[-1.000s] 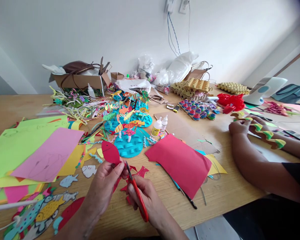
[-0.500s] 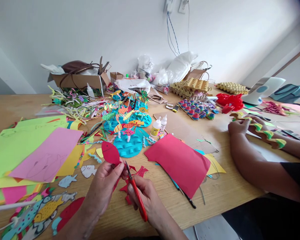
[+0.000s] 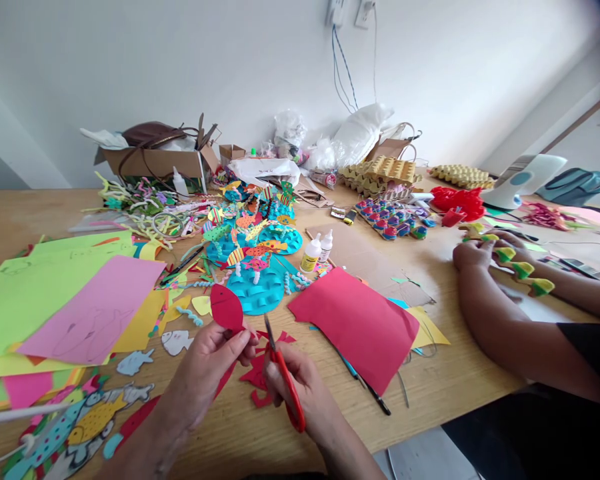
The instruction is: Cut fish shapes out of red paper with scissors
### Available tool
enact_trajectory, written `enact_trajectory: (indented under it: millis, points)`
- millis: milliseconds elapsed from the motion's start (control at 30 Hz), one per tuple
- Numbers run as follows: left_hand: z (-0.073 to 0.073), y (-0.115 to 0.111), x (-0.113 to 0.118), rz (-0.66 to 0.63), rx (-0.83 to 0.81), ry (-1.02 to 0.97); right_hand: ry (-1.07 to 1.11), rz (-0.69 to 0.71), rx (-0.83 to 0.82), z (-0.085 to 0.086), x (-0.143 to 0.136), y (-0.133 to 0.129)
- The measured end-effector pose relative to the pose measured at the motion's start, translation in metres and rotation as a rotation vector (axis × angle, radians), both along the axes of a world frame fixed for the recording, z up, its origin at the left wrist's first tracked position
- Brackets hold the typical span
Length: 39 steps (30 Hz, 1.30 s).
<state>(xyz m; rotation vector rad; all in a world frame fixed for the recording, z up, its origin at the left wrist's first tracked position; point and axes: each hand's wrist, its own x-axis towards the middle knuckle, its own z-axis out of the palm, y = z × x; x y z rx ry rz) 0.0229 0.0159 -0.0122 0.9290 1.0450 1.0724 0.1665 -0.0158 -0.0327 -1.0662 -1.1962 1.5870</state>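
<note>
Between its thumb and fingers my left hand (image 3: 215, 357) pinches a red paper fish (image 3: 226, 307), whose rounded head points up and bears a drawn eye and line. My right hand (image 3: 300, 373) is wrapped round red-handled scissors (image 3: 289, 387), their dark blades pointing up and a little apart from the paper. Red paper scraps (image 3: 255, 375) lie on the table behind and between my hands. A large red paper sheet (image 3: 355, 327) rests to the right of the scissors. Left of my left hand lie a white paper fish (image 3: 177, 342) and a pale blue one (image 3: 135, 362).
Blue discs (image 3: 257, 290) with paper fish stand ahead, beside glue bottles (image 3: 311, 253). Coloured sheets (image 3: 90, 307) cover the left. On the right, another person's hands (image 3: 475, 257) hold a painted egg-carton strip (image 3: 523, 269). Egg cartons (image 3: 380, 172) and boxes (image 3: 155, 163) line the wall.
The scissors have moved slightly right and down, away from the red fish. My left hand has shifted the fish a little to the right. The other person's egg-carton strip has tilted.
</note>
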Motion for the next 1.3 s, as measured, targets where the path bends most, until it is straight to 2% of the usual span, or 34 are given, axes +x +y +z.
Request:
enact_trajectory:
  millis: [167,300,400,500,633,867,1033,1100,1200,1300]
  points:
    - [0.004,0.005,-0.002,-0.091,0.022,0.161,-0.019,-0.145,0.105,0.012,0.008,0.01]
    - [0.002,0.007,-0.004,-0.245,0.171,0.3,-0.069,-0.175,0.167,0.024,0.005,0.022]
    - [0.002,0.007,-0.005,-0.304,0.213,0.373,0.004,-0.157,0.143,0.026,0.001,0.03]
    - [0.004,0.006,-0.005,-0.298,0.198,0.327,0.103,-0.189,0.104,0.024,-0.002,0.034]
    - [0.004,0.004,-0.01,-0.287,0.134,0.201,0.171,-0.321,0.086,0.022,0.001,0.035]
    - [-0.002,0.002,-0.026,-0.284,0.106,0.22,0.141,-0.377,0.119,0.019,0.004,0.035]
    - [0.002,-0.001,-0.026,-0.274,0.083,0.171,0.099,-0.383,0.124,0.016,0.0,0.036]
    - [0.004,-0.002,-0.025,-0.229,0.08,0.155,0.052,-0.358,0.147,0.015,-0.002,0.035]
    - [0.005,-0.002,-0.023,-0.152,0.079,0.156,-0.042,-0.252,0.155,0.013,-0.008,0.029]
    - [0.001,-0.001,-0.021,-0.157,0.069,0.174,-0.168,-0.149,0.15,0.008,-0.016,0.021]
